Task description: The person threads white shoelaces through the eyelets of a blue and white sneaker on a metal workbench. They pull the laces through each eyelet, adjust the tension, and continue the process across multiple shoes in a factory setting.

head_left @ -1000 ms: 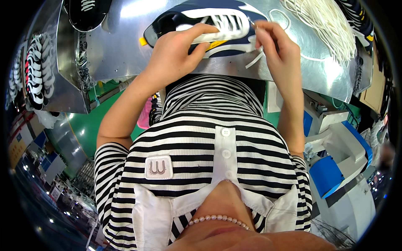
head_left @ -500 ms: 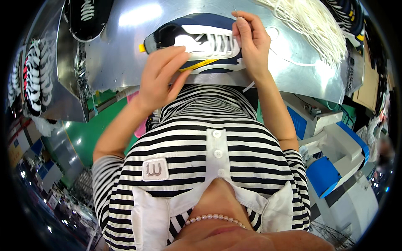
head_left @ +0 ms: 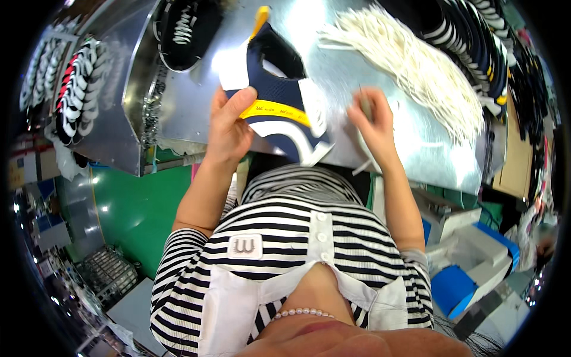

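Note:
A navy shoe upper (head_left: 275, 89) with white panels and a yellow stripe is tilted up on its side at the table's front edge. My left hand (head_left: 231, 126) grips its left edge, thumb over the outer face. The upper's white laced part (head_left: 314, 107) faces right. Some way to the right, apart from the upper, hovers my right hand (head_left: 375, 119), blurred, its fingers pinched round something thin that I cannot make out. A loose white lace end (head_left: 364, 165) shows below that hand, near the table edge.
The shiny metal table (head_left: 184, 116) carries a big bundle of white laces (head_left: 410, 65) at the right. A black upper (head_left: 189, 35) lies back left. Stacked uppers (head_left: 476, 44) fill the far right; more (head_left: 80, 89) stand left. A blue-and-white machine (head_left: 476, 262) is at lower right.
The upper has gone from lying flat to tilted on its side, its yellow-tabbed end swung away from me. My left hand has taken hold of it; my right hand has come off it.

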### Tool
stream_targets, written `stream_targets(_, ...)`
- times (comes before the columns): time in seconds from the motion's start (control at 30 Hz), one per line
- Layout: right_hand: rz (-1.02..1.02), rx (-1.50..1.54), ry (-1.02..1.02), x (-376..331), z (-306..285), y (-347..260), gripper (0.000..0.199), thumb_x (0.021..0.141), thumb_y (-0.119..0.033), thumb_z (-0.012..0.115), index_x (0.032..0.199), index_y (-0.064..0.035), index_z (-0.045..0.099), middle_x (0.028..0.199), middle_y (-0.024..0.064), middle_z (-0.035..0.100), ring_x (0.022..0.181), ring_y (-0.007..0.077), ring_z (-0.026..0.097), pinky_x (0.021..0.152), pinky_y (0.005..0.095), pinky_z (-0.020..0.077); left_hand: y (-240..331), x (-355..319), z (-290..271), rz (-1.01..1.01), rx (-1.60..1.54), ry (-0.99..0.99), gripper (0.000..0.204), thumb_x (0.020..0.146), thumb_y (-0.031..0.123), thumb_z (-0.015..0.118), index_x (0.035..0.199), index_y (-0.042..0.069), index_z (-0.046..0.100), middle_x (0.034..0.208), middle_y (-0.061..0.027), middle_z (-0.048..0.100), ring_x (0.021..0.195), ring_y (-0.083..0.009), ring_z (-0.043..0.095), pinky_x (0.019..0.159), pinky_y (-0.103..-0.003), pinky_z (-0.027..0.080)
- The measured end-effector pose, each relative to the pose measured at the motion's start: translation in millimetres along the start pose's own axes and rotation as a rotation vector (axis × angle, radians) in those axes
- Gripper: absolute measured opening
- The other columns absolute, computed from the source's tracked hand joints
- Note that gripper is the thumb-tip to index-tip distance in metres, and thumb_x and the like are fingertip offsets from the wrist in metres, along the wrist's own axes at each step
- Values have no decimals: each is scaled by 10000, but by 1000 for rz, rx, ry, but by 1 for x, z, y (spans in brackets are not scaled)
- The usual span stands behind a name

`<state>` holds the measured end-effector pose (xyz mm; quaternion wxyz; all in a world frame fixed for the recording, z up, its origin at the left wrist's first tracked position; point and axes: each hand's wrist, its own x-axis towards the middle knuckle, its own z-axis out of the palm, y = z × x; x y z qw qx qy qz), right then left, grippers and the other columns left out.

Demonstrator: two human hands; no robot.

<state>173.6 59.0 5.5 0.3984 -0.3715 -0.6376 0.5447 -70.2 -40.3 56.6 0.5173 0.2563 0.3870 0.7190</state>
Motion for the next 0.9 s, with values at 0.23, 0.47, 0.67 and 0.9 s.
stream_targets(0.23,-194,-769,-372,-86,-73,-16,309,783,-122,749,1068,-99,633,1040,49,629,748,263,666,621,361,521,36,113,-55,503,1677,314,350,916,195,637,1079,-73,483,921,-304,656,884,-482,632,734,-536,490)
stream_targets(0.47,-274,-714,-442,-87,-81,25,93,832,-103,667,902,-100,605,899,70,578,683,273,619,573,382,491,33,261,-168,308,1894,442,796,870,523,677,1258,-131,445,1140,-376,593,1082,-518,564,924,-512,470)
stream_targets(0.67,33,-198,-53,-61,-67,20,169,829,-97,756,934,-52,631,862,48,628,669,185,579,599,290,463,-33,208,5,562,1569,-283,337,881,117,691,1191,12,610,1113,-167,613,884,-331,651,783,-406,533)
stream_targets(0.9,85,403,-329,-33,-38,-15,152,866,-145,775,937,-72,662,814,-26,608,748,34,503,670,212,411,-114,369,188,939,1756,-262,629,846,166,732,1424,136,486,1155,-144,541,1050,-321,576,836,-396,506)
